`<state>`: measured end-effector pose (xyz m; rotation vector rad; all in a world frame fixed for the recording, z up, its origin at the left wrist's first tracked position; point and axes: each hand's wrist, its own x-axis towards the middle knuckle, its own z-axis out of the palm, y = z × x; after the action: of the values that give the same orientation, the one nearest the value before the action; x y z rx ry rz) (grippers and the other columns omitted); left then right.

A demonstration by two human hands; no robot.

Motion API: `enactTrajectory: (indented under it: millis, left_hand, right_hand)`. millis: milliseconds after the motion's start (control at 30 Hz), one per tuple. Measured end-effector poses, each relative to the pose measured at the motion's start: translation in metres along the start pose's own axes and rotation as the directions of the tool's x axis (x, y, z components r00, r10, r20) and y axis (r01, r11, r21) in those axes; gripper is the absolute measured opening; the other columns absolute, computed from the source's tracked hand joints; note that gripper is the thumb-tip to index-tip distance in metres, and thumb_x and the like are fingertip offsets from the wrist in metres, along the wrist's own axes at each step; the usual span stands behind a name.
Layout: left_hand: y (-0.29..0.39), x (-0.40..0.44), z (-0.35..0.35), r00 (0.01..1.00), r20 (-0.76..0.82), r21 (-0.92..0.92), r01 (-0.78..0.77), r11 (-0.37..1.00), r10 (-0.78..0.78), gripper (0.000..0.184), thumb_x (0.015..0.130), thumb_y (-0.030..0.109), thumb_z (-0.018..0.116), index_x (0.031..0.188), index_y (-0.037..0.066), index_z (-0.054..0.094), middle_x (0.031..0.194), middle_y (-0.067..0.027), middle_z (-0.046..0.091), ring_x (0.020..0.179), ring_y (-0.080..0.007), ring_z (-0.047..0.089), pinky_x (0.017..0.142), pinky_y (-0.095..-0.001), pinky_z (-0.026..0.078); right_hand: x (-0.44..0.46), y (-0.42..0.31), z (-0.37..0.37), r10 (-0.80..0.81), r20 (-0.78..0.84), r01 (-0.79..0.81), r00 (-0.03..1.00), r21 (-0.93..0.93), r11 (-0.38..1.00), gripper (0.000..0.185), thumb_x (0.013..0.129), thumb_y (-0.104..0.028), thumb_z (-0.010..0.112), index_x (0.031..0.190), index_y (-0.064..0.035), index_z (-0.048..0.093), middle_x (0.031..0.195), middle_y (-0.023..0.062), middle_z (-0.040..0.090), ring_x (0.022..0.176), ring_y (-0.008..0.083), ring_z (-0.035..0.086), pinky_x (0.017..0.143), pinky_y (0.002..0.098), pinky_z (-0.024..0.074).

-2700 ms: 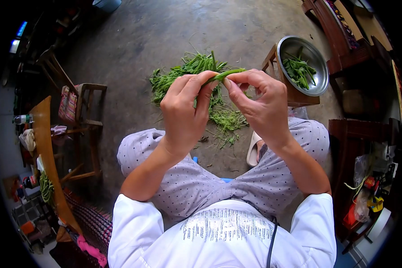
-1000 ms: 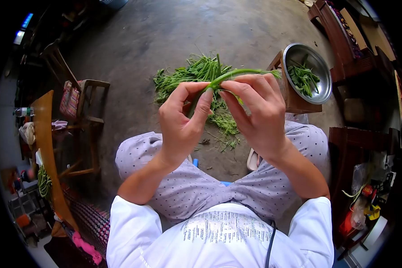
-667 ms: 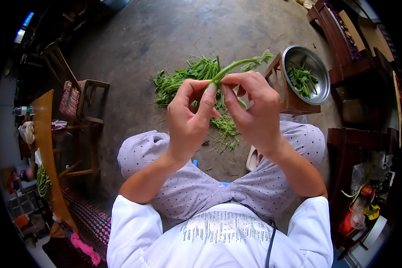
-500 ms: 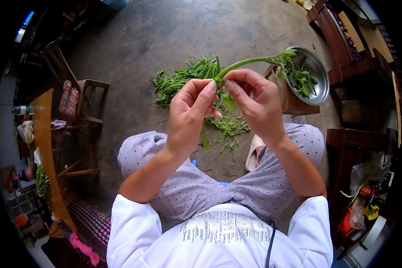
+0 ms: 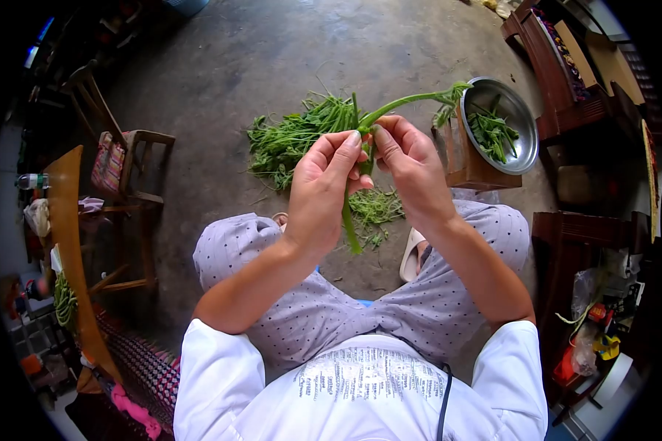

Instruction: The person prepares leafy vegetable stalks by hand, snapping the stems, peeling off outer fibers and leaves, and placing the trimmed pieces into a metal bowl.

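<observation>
Between thumb and fingers my left hand [image 5: 322, 173] pinches a green stem [image 5: 401, 101], whose leafy tip arches up to the right. Part of the plant hangs down below my left fingers. My right hand [image 5: 412, 165] is closed at the same joint of the stem, its thumb and forefinger pressed together close to my left fingertips. Beyond my hands a pile of green stems and leaves [image 5: 283, 143] lies on the floor, with a smaller heap of thin trimmings [image 5: 376, 206] nearer to me. Cut greens [image 5: 492, 134] rest in a metal basin [image 5: 528, 140] to the right.
The basin stands on a wooden stool [image 5: 471, 165]. To the left are a wooden chair [image 5: 136, 165] and a wooden tabletop edge [image 5: 70, 213] with a bottle [image 5: 31, 181]. Dark wooden furniture [image 5: 566, 110] lines the right side. A slipper [image 5: 410, 257] shows between my knees.
The stem has been turned so its leafy end reaches farther up and right, and a lower part now hangs beneath my left hand. Both hands stay close together at the joint.
</observation>
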<state>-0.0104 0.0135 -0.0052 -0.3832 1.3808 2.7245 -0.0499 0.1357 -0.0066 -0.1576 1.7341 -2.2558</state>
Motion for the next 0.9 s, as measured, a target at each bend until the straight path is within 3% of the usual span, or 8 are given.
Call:
enactTrajectory:
  millis: [133,300,400,567,633,800,900]
  left_hand:
    - [-0.006,-0.001,0.006,0.997,-0.077,-0.038,0.020,0.999,-0.023,0.015,0.096,0.016,0.052,0.104,0.004,0.056,0.085,0.0000,0.055,0.067,-0.0052,0.048,0.059,-0.0200,0.045]
    - [-0.010,0.004,0.006,0.988,-0.132,-0.139,0.056,0.989,-0.075,0.016,0.096,0.017,0.052,0.103,0.003,0.056,0.084,-0.0004,0.053,0.068,-0.0063,0.047,0.058,-0.0204,0.043]
    - [-0.009,0.008,0.005,0.975,-0.176,-0.186,0.100,0.977,-0.133,0.017,0.095,0.018,0.054,0.103,0.003,0.057,0.084,-0.0008,0.052,0.069,-0.0069,0.047,0.058,-0.0205,0.043]
    - [-0.003,0.011,-0.001,0.963,-0.162,-0.228,0.174,0.958,-0.214,0.017,0.094,0.017,0.054,0.103,0.003,0.057,0.083,-0.0013,0.053,0.069,-0.0074,0.046,0.056,-0.0206,0.042]
    - [0.000,0.015,-0.010,0.969,-0.148,-0.268,0.154,0.951,-0.199,0.016,0.094,0.015,0.054,0.104,0.003,0.056,0.082,-0.0010,0.053,0.068,-0.0078,0.046,0.055,-0.0204,0.041]
    - [0.009,0.020,-0.029,0.982,-0.111,-0.240,0.126,0.963,-0.156,0.018,0.096,0.017,0.049,0.109,0.004,0.052,0.082,0.0012,0.051,0.066,-0.0065,0.040,0.053,-0.0206,0.035]
    - [0.017,0.016,-0.031,0.988,-0.083,-0.202,0.115,0.973,-0.134,0.021,0.097,0.015,0.045,0.114,0.003,0.049,0.086,0.0000,0.049,0.068,-0.0065,0.040,0.055,-0.0195,0.035]
  right_hand:
    - [0.001,0.009,0.003,0.037,-0.058,-0.035,0.998,0.030,0.999,0.017,0.097,-0.014,0.050,0.103,0.0011,0.055,0.094,0.0031,0.058,0.084,0.0074,0.052,0.074,0.0217,0.0429]
    - [0.009,0.019,0.002,0.152,-0.080,-0.123,0.985,0.295,0.948,0.012,0.096,-0.014,0.051,0.102,-0.0040,0.056,0.085,-0.0019,0.056,0.074,0.0046,0.047,0.065,0.0203,0.0390]
    - [0.016,0.017,-0.014,0.019,0.010,-0.021,1.000,0.363,0.932,0.015,0.095,-0.016,0.055,0.105,-0.0064,0.056,0.087,-0.0028,0.058,0.079,0.0047,0.052,0.069,0.0202,0.0399]
    - [0.018,0.014,-0.023,0.058,0.026,-0.064,0.998,0.412,0.909,0.013,0.094,-0.014,0.056,0.106,-0.0076,0.057,0.088,-0.0029,0.058,0.079,0.0053,0.053,0.068,0.0212,0.0410]
    - [0.018,0.004,-0.027,-0.031,-0.097,0.067,0.995,0.393,0.917,0.014,0.093,-0.013,0.058,0.104,-0.0052,0.057,0.084,-0.0021,0.056,0.073,0.0045,0.050,0.066,0.0180,0.0414]
    - [0.017,-0.030,-0.075,-0.212,-0.112,0.240,0.971,0.443,0.864,0.013,0.092,-0.010,0.058,0.103,-0.0042,0.058,0.090,0.0024,0.060,0.079,0.0083,0.057,0.070,0.0204,0.0477]
    - [0.014,-0.047,-0.111,-0.327,-0.322,0.401,0.888,0.198,0.894,0.016,0.091,-0.009,0.059,0.106,-0.0035,0.058,0.091,0.0032,0.060,0.081,0.0094,0.058,0.071,0.0209,0.0480]
